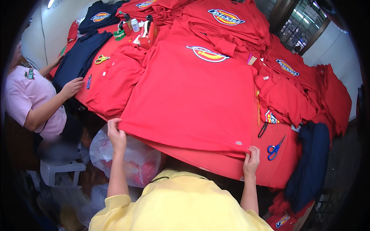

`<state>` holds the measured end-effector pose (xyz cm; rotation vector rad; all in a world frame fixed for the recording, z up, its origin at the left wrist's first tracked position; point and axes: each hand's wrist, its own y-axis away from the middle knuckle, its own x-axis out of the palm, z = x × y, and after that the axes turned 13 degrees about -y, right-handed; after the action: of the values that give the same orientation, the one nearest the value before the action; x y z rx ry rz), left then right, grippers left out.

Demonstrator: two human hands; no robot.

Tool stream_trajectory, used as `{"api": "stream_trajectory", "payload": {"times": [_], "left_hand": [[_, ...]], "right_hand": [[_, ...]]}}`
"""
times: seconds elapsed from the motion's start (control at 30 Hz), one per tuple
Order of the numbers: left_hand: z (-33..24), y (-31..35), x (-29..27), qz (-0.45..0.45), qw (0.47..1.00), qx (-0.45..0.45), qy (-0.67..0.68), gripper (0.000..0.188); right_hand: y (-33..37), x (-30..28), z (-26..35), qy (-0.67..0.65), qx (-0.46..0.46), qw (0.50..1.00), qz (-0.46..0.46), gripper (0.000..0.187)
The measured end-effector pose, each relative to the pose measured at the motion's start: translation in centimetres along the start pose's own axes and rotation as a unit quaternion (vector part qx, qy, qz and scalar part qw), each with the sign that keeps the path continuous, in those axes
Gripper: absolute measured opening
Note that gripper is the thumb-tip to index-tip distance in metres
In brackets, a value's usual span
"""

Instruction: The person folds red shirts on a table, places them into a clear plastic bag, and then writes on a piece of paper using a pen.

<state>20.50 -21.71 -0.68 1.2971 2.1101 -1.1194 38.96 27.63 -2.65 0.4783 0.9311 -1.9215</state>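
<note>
- Shirt [192, 100]: red, one, laid out on the table [266, 171], its hem along the near edge, its far end running into bunched red cloth.
- Left hand [116, 134]: thumb and fingers clamped on the hem's left corner, at the table's near edge.
- Right hand [251, 158]: fingers closed on the hem's right corner, a bare strip of table between it and the near edge.
- Progress, as judged from the lay: body spread nearly smooth, hem drawn out between both hands. Not done: no fold across the body; far end not flattened.
- Other red shirts: a pile [231, 19] toward the far edge, emblem up; a loose heap [287, 96] toward the right edge; a bunched one [119, 77] left of the shirt. Whether these are finished cannot be told.
- Markings: an emblem [208, 54] on the shirt, oval with a banner, in white, blue, red and yellow, partly lost in a crease; a small label [238, 143] of like colours near the hem's right corner. Lettering not transcribed.
- Tools: blue scissors [274, 151] near the right corner; yellow scissors [101, 59] and blue snips [89, 82] toward the left edge; white bottle [135, 25] at the far left.
- Co-worker [32, 96]: at the left edge, one hand [72, 87] beside a navy garment [79, 57].
</note>
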Motion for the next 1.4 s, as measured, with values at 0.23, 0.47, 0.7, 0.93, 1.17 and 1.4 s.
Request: {"api": "stream_trajectory", "payload": {"times": [0.23,0.47,0.7,0.93,1.17,1.4], "left_hand": [[1.3,2.3,-1.7,0.146,0.962,-0.079,0.214,0.040],[0.6,4.6,-6.6,0.277,0.960,-0.038,0.016,0.038],[4.2,6.7,-6.8,0.267,0.959,-0.087,0.034,0.040],[9.3,5.7,-1.2,0.288,0.857,-0.307,0.297,0.031],[4.7,4.2,-5.3,0.351,0.835,-0.243,0.348,0.033],[1.7,-9.8,-10.0,0.266,0.842,-0.056,0.466,0.053]], "right_hand": [[1.1,-1.0,1.0,-0.072,0.096,0.990,-0.078,0.041],[6.0,-4.6,0.6,-0.021,0.178,0.984,0.025,0.030],[5.3,-5.5,2.2,-0.005,0.131,0.971,0.198,0.028],[4.5,-6.1,0.0,-0.190,0.400,0.895,0.059,0.023],[3.4,-5.2,4.7,-0.283,0.344,0.886,0.130,0.021],[-4.1,-11.2,5.3,-0.387,-0.191,0.884,-0.179,0.026]]}}
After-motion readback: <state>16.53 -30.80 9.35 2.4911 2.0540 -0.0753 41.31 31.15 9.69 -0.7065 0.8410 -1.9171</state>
